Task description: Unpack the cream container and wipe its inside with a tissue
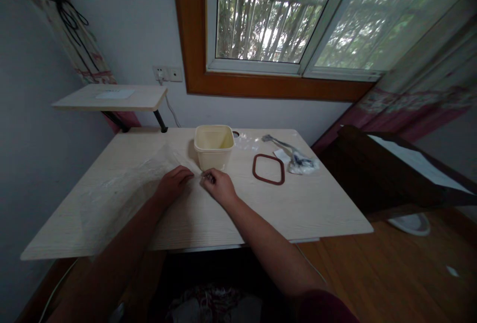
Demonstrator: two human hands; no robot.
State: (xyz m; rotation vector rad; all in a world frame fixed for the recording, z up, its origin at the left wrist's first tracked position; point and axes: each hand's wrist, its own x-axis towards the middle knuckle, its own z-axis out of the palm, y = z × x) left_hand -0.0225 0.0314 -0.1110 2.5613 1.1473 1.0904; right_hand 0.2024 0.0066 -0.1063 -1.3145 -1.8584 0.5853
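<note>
A thin clear plastic sheet (122,184) lies spread over the left half of the pale wooden table (298,208). My left hand (173,182) rests on its right edge, fingers curled and pinching the film. My right hand (219,185) is closed in a pinch on the same edge, a few centimetres to the right. Just behind both hands stands an open cream plastic tub (213,146), upright and with nothing visible inside. A dark red ring-shaped seal (268,169) lies flat to the right of the tub.
A crumpled clear bag with dark items (300,161) and a small white tag lie at the back right. A raised side shelf (112,97) stands at the back left. A dark wooden piece of furniture (391,174) sits to the right, under the window.
</note>
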